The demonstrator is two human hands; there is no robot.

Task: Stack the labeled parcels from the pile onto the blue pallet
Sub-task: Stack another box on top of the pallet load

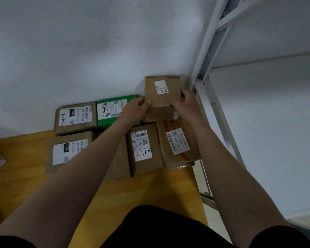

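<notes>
Both hands clasp a small brown cardboard parcel with a white "69" label (162,90). The left hand (134,111) and right hand (185,102) curl their fingers round its near corners. It sits in the far right corner by the white wall, above a sealed green carton (113,111), a brown box marked "220" (75,117) and a red-printed brown box (177,142). All the boxes are closed, so their contents are hidden. They stand on a yellow wooden surface (150,190).

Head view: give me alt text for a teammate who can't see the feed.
Both hands, left hand and right hand, grip a small brown cardboard parcel with a white label at the far right of a cluster of labelled brown cardboard parcels and one green box on a yellow wooden surface.
</notes>
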